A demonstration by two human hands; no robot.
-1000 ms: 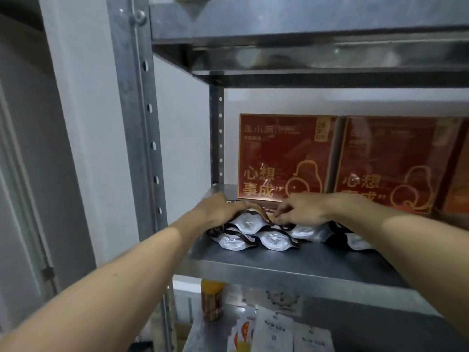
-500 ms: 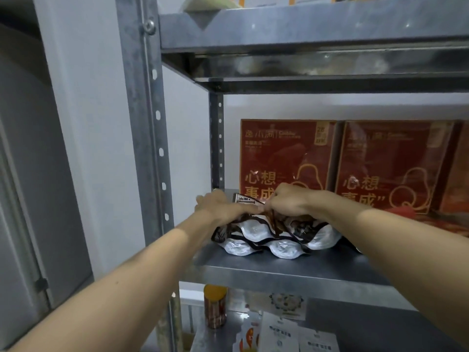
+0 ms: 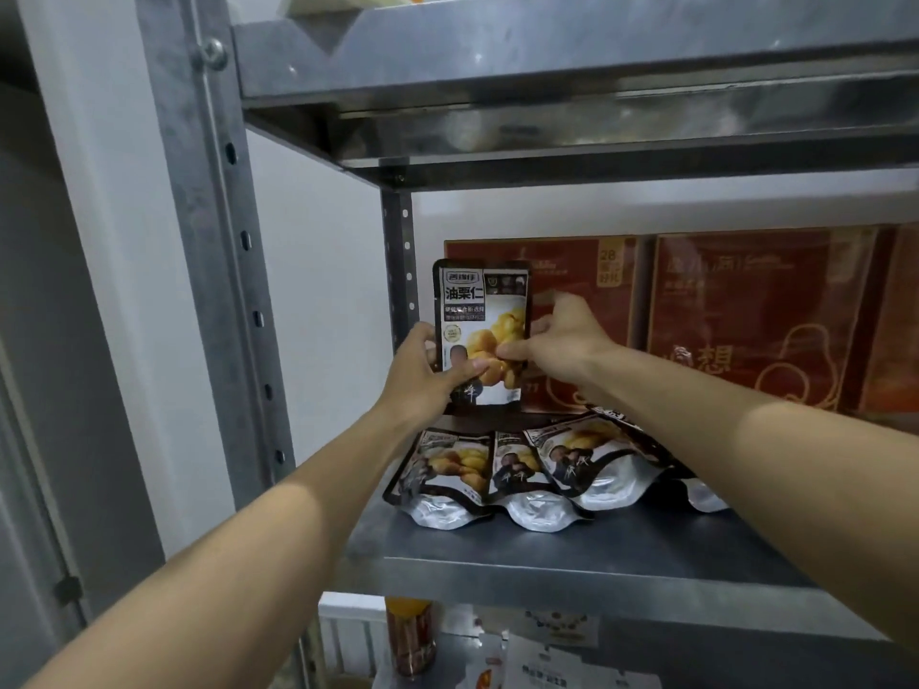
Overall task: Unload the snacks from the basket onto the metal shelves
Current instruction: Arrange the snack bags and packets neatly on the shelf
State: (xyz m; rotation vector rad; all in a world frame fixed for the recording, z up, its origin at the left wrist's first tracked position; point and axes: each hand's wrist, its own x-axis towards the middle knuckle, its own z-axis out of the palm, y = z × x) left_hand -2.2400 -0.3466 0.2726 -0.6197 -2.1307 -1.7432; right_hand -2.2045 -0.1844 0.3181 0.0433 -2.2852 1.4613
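A black-and-white chestnut snack pouch (image 3: 481,310) stands upright near the back left of the middle metal shelf (image 3: 587,564). My left hand (image 3: 427,377) grips its lower left edge with the thumb across the front. My right hand (image 3: 557,340) pinches its right edge. Several matching pouches (image 3: 522,469) lie flat in an overlapping row on the shelf just below my hands. The basket is out of view.
Red gift boxes (image 3: 756,320) stand along the shelf's back wall, right behind the raised pouch. The upper shelf (image 3: 572,67) hangs overhead. A perforated steel post (image 3: 219,271) rises at left. On the lower shelf sit an orange-capped jar (image 3: 410,634) and white packets (image 3: 547,663).
Both hands were pressing down on the flat pouches; they have since lifted one pouch and stood it upright in front of the left red box. The camera has moved closer.
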